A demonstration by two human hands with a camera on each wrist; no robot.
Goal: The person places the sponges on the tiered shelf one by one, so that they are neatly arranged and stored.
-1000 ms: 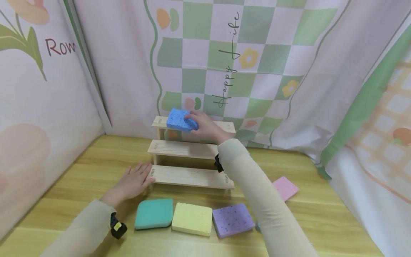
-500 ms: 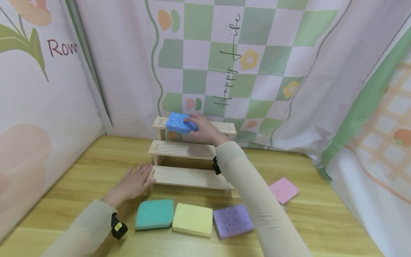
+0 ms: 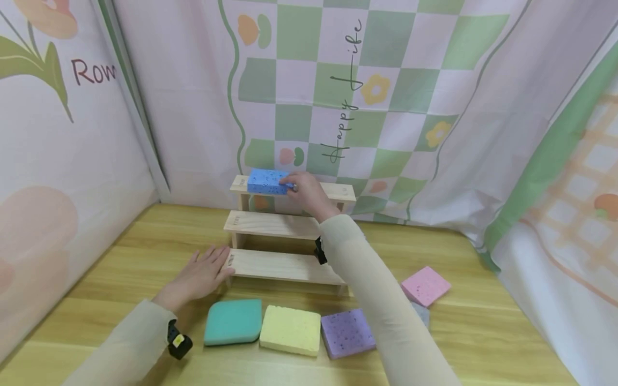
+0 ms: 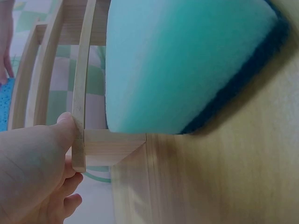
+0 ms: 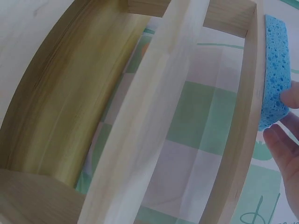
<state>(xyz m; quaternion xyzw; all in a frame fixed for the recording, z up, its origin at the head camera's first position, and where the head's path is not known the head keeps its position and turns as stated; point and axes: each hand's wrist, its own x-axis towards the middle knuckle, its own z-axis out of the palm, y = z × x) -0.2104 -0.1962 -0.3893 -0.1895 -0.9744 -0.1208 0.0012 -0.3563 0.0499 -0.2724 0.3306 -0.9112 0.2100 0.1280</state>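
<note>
My right hand (image 3: 309, 194) pinches the right end of a speckled blue sponge (image 3: 265, 181) at the top board of a three-tier wooden shelf (image 3: 275, 224). In the right wrist view, the blue sponge (image 5: 276, 65) lies flat along that board, thumb on one side and fingers on the other. My left hand (image 3: 197, 274) rests at the left end of the lowest board, fingers extended. From the left wrist, the thumb of my left hand (image 4: 35, 172) touches that board's edge, its other fingers beyond the end.
In front of the shelf lie a teal sponge (image 3: 233, 321), a yellow sponge (image 3: 289, 329) and a purple sponge (image 3: 346, 333). To the right are a pink sponge (image 3: 427, 286) and a grey sponge (image 3: 422, 313), partly behind the right sleeve. A patterned curtain (image 3: 299, 80) hangs behind.
The blue sponge has gone from tilted to level on the top board, shifting slightly left with the right hand. The right forearm moved left, uncovering the grey sponge. The left hand stayed put.
</note>
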